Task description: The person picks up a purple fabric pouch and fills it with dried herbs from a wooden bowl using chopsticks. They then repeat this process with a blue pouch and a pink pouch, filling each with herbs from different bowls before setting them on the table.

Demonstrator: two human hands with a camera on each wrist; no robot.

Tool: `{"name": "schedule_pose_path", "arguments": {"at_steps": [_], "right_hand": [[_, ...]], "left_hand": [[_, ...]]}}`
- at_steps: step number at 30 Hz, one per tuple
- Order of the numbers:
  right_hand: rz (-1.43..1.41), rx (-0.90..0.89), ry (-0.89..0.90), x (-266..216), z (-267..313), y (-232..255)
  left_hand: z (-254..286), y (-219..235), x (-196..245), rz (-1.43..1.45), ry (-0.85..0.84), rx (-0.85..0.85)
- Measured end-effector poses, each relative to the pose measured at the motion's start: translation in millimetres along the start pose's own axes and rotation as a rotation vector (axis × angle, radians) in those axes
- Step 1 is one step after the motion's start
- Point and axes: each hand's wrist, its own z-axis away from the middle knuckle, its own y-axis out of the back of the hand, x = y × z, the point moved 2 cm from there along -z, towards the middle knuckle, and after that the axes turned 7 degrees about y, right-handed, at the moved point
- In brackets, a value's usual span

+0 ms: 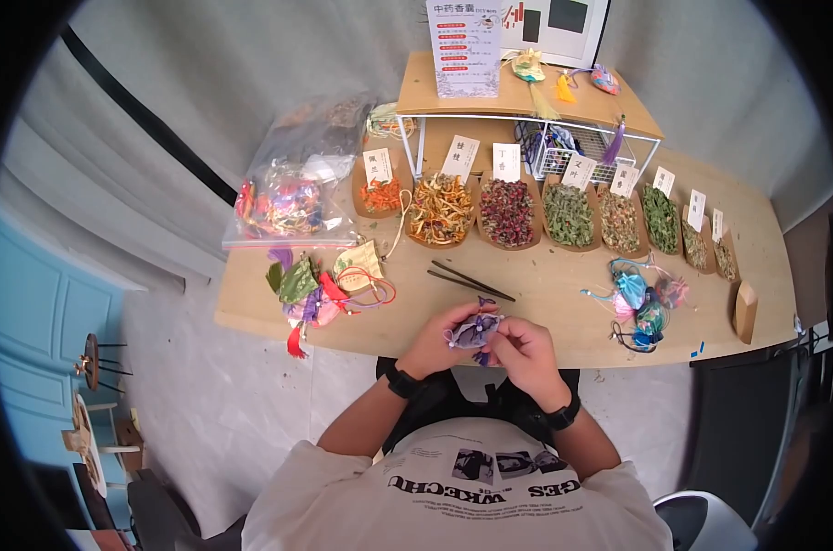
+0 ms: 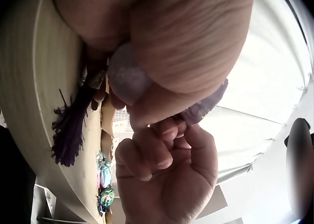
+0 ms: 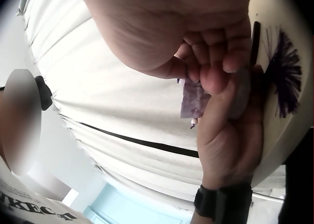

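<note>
Between both hands, over the front edge of the table, is a small lilac drawstring pouch [image 1: 474, 331] with its gathered mouth turned upward. My left hand [image 1: 425, 349] grips the pouch's body from the left, fingers curled round it. From the right, my right hand [image 1: 530, 361] pinches the rim of its mouth between thumb and fingertips. The right wrist view shows the crinkled pouch cloth [image 3: 193, 100] sticking up beside the fingertips, with a small bead on its cord. A dark purple tassel [image 2: 69, 128] hangs from the pouch's lower end. The inside of the pouch is hidden.
Two dark sticks [image 1: 471, 280] lie just beyond the hands. Paper trays of dried herbs and flowers [image 1: 439, 211] with label cards line the back, before a raised shelf [image 1: 526, 106]. Colourful pouches [image 1: 315, 289] lie left, more pouches [image 1: 646, 308] right, and a plastic bag [image 1: 288, 197] back left.
</note>
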Motion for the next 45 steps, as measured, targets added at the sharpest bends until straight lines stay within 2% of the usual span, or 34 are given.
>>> {"name": "schedule_pose_path", "arguments": {"at_steps": [5, 8, 14, 21, 23, 24, 26, 29, 32, 36, 38, 45], "right_hand": [[0.222, 0.043, 0.145, 2.1, -0.9, 0.8], [0.278, 0.067, 0.197, -2.9, -2.1, 0.0], [0.291, 0.052, 0.226, -11.1, -2.4, -3.4], [0.375, 0.097, 0.294, -26.8, -1.8, -6.5], [0.648, 0.07, 0.497, -45.3, 0.3, -7.2], [0.648, 0.07, 0.498, -47.7, -1.8, -6.9], [0.712, -0.09, 0.77, -53.9, -3.3, -10.8], [0.747, -0.157, 0.847, -53.3, -3.3, -12.3], [0.862, -0.147, 0.76, -52.8, -1.4, -13.8], [0.988, -0.176, 0.767, -58.2, -1.8, -14.2], [1.157, -0.183, 0.605, -59.6, -1.3, -14.9], [1.163, -0.121, 0.578, -58.7, -4.3, -17.2]], "left_hand": [[-2.2, 0.7, 9.8, -0.102, 0.01, -0.057], [-1.8, 2.4, 1.2, -0.086, 0.027, -0.044], [-0.4, 0.9, -0.6, 0.01, 0.108, -0.068], [-0.1, 0.9, -2.0, 0.0, 0.094, -0.048], [-1.5, 1.8, -3.0, -0.104, 0.07, -0.067], [-1.6, 2.3, -3.4, -0.104, 0.069, -0.067], [-1.2, 2.6, -5.0, -0.057, 0.074, -0.07], [-1.5, 3.2, -8.0, -0.036, 0.033, -0.064], [-2.4, 6.9, -15.4, -0.126, 0.054, -0.093], [-2.8, 4.4, -9.0, -0.055, 0.022, -0.12], [-2.4, 4.4, -9.3, -0.176, 0.028, -0.105], [-3.1, -5.0, 9.7, -0.16, 0.035, -0.096]]}}
